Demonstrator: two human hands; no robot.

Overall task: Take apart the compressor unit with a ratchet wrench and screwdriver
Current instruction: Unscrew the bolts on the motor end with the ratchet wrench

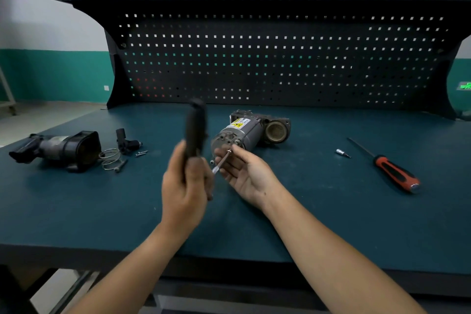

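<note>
The compressor unit (244,130) lies on its side in the middle of the green bench (76,211), a little above frame centre. Its long axis runs from lower left to upper right. The flat round end plate faces lower left toward the hands, and the brass-coloured round opening at the other end faces right. A yellow warning label sits on its upper side.

The left hand (186,186) grips the ratchet wrench (195,130) with its fingers wrapped round the lower part. The black handle stands nearly upright, just left of the end plate, and is blurred. The right hand (244,173) lies palm up, and its thumb and fingertips pinch a long bolt (221,162) near the head. The bolt slants from the end plate down and left, with its threaded tip toward the left hand.

At the left of the frame lie a black housing (58,150), a wire ring (110,158), a small black fitting (126,141) and loose screws (141,153). These are grouped close together and well apart from the unit. To the right, a socket bit (341,153) lies near the screwdriver (396,173). Its red-and-black handle points lower right and its shaft upper left.

Bare mat stretches between the unit and the bit, and across the near bench edge under both forearms. Behind the unit stands the pegboard (254,58).
</note>
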